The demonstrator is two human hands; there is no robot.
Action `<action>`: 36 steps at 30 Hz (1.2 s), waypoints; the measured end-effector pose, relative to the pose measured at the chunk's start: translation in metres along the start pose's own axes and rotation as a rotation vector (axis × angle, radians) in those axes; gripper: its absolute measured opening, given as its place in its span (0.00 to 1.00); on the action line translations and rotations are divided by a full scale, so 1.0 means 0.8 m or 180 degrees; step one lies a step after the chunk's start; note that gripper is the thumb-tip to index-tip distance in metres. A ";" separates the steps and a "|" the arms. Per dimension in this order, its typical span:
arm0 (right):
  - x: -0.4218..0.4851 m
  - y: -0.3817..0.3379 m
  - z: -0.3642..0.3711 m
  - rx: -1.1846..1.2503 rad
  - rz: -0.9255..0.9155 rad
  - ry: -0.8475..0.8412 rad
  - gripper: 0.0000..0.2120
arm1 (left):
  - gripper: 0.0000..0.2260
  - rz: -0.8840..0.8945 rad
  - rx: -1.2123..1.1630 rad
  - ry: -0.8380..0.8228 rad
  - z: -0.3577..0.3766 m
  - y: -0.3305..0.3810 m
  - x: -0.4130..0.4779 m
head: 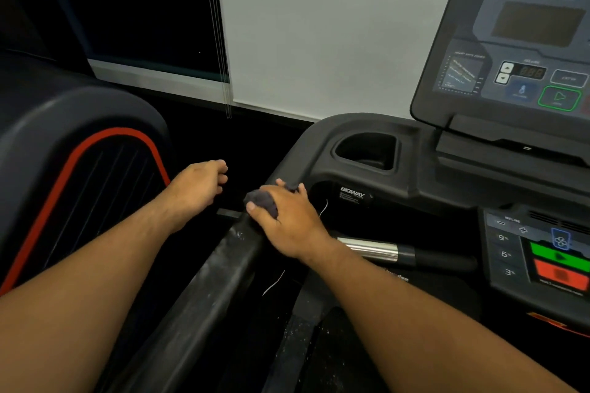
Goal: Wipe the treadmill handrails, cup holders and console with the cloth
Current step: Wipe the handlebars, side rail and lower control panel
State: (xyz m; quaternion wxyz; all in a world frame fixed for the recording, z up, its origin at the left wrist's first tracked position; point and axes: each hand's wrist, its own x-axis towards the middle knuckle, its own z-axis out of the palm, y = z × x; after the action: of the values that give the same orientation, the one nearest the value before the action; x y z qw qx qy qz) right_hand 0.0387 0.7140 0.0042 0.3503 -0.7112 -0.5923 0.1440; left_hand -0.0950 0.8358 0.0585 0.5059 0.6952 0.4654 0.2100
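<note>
My right hand (pixel 287 220) grips a dark bunched cloth (pixel 263 202) and presses it on the upper end of the dusty black left handrail (pixel 210 284), where the rail meets the treadmill's top deck. My left hand (pixel 199 188) hovers in the air left of the rail with its fingers loosely curled, holding nothing. The left cup holder (pixel 367 150) is a deep black pocket just beyond my right hand. The console (pixel 523 41) with its dark screen and a green start button rises at the upper right.
A chrome pulse grip (pixel 370 249) runs right from under my right wrist. A lower keypad (pixel 542 255) with green and red buttons sits at the right edge. Another machine's black shroud with red trim (pixel 79 169) stands close on the left. A white wall and dark window are behind.
</note>
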 end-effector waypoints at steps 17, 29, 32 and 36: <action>-0.020 -0.016 0.024 -0.0164 -0.0988 0.0058 0.16 | 0.15 -0.0219 0.0237 -0.0157 -0.055 -0.042 -0.024; -0.034 0.003 -0.028 -0.0313 -0.0628 0.0073 0.19 | 0.09 0.0216 0.0798 -0.0499 -0.012 -0.024 -0.059; -0.050 -0.010 -0.049 0.0634 -0.0406 0.0572 0.17 | 0.15 0.0054 0.0858 -0.0477 -0.018 -0.026 -0.056; -0.051 -0.031 -0.084 0.1416 -0.0328 0.0042 0.20 | 0.16 -0.0005 0.0788 -0.0423 -0.027 -0.027 -0.051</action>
State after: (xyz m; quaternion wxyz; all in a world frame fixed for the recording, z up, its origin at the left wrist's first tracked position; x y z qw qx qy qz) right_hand 0.0519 0.6549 0.0605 0.5092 -0.5862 -0.5793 0.2483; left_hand -0.1406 0.8129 0.0547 0.4462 0.7643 0.4538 0.1042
